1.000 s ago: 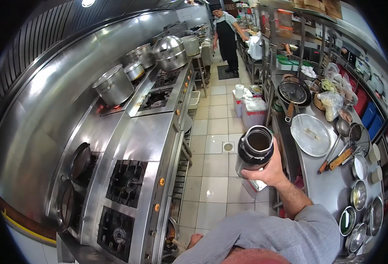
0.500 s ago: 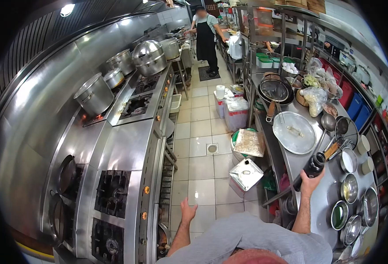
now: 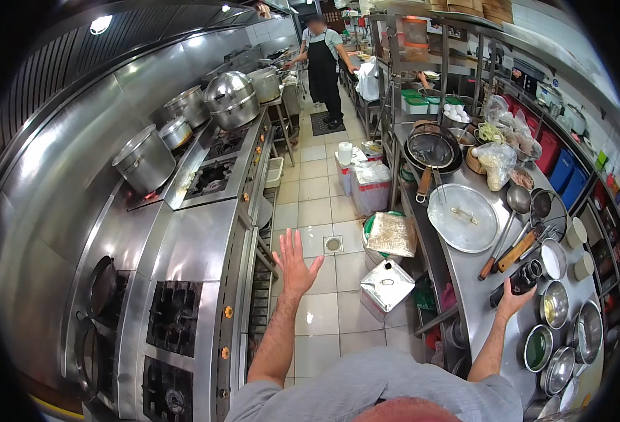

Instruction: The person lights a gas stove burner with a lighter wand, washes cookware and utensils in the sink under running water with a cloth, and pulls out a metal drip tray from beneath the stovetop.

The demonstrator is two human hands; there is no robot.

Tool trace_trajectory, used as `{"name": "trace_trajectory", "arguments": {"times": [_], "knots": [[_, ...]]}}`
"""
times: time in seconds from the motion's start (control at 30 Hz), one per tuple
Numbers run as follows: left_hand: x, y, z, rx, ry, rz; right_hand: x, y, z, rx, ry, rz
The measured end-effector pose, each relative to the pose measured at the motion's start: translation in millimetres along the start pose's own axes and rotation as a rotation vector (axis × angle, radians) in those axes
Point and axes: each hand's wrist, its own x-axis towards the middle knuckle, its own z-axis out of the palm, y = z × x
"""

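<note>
My right hand (image 3: pixel 512 301) is wrapped round a black bottle (image 3: pixel 525 276), which is tilted over the steel worktop (image 3: pixel 475 271) on the right. Beside the bottle are a small bowl of white contents (image 3: pixel 552 259) and a metal bowl of yellowish liquid (image 3: pixel 555 305). Wooden-handled utensils (image 3: pixel 512 254) lie just beyond it. My left hand (image 3: pixel 296 267) is raised over the tiled aisle with its fingers spread, holding nothing. It is nearest the edge of the stove on the left.
A steel stove (image 3: pixel 190 239) with burners and large pots (image 3: pixel 145 160) runs along the left. A square tin (image 3: pixel 387 285) and a lidded tub (image 3: pixel 389 233) stand on the aisle floor. Farther up, a person in a black apron (image 3: pixel 322 67) stands between the counters.
My left hand has risen and moved forward, its fingers spreading. My right hand has carried the bottle to the right and lower, from the worktop's edge to beside the bowls.
</note>
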Motion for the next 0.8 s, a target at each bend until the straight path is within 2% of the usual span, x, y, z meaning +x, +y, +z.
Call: {"name": "trace_trajectory", "arguments": {"times": [0.03, 0.1, 0.13, 0.2, 0.23, 0.27, 0.3, 0.33, 0.37, 0.4, 0.47, 0.57, 0.63, 0.7, 0.73, 0.77, 0.8], "knots": [[5, 3, -4, 0.01, 0.006, -0.001, -6, -12, -6, 0.004, 0.003, -0.001], [11, 8, -12, 0.022, 0.017, -0.01, -28, -39, -17, -0.344, 0.24, -0.12], [12, 12, -15, 0.035, 0.043, 0.001, -40, -41, -16, -0.2, 0.167, -0.291], [9, 19, -22, 0.062, 0.043, 0.015, -74, -110, 3, 0.09, -0.252, -0.215], [10, 28, -22, 0.116, 0.061, 0.048, -86, -158, 9, -0.041, -0.49, -0.343], [9, 36, -18, 0.163, 0.082, 0.085, -98, -179, 23, -0.029, -0.675, -0.494], [6, 43, -13, 0.156, 0.077, 0.094, -110, -195, 45, 0.002, -0.778, -0.637], [3, 50, -6, 0.184, 0.085, 0.147, -109, -227, 59, 0.042, -1.087, -0.575], [0, 54, 0, 0.216, 0.095, 0.198, -135, -229, 88, -0.04, -1.099, -0.624], [-2, 42, 21, 0.27, -0.042, 0.157, -162, -210, 126, -0.044, -1.106, -0.683], [-38, 20, 50, 0.252, -0.119, 0.103, -197, -192, 142, -0.022, -1.168, -0.678], [-54, 15, 34, 0.134, -0.167, -0.008, -209, -197, 154, 0.007, -1.249, -0.72], [-95, -22, 57, 0.027, -0.309, -0.106, -218, -199, 154, 0.234, -1.983, 0.445], [-155, -90, 107, -0.434, -0.495, -0.291, -221, -223, 156, 0.489, -2.093, 0.523], [-194, -114, 121, -0.365, -0.616, -0.445, -200, -265, 148, 0.57, -2.083, 0.378], [-239, -136, 130, -0.479, -0.698, -0.617, -175, -306, 137, 0.73, -2.053, 0.304], [-303, -183, 159, -0.39, -0.747, -0.609, -146, -349, 118, 0.888, -2.016, 0.241]]}}
